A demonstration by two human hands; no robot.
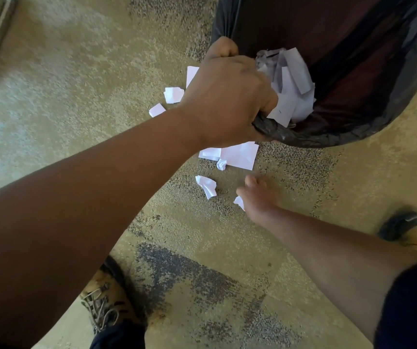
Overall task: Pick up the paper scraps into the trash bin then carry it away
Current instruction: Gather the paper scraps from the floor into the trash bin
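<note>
A dark round trash bin lined with a black plastic bag (348, 132) stands on a speckled tan and grey carpet floor (76, 71), and everything else is placed against it. The person's left hand (227, 96) is at the bin's near rim, its fingers curled over the rolled edge of the bag and gripping it; the thumb shows on the far side of the fist. Just inside the bin, against that same hand, lies a heap of white torn paper scraps (293, 89), some flat strips and some crumpled.

More white paper pieces lie on the carpet outside the bin. A large flat white sheet piece (240, 154) sits just beside the near rim, with a smaller flat piece (210, 153) touching it and a tiny crumpled ball (221, 164) at its edge. A crumpled white scrap (207, 186) lies a little further from the bin. To the left of the gripping hand, three small white scraps (173, 94) lie near the bin's side.

The person's right hand (255, 197) reaches low toward the carpet, blurred, on the near side of the bin, with a small white scrap (239, 202) at its fingers; whether the fingers pinch it cannot be told.

Two tan laced boots (106, 306) stand on the carpet well apart from the bin.
</note>
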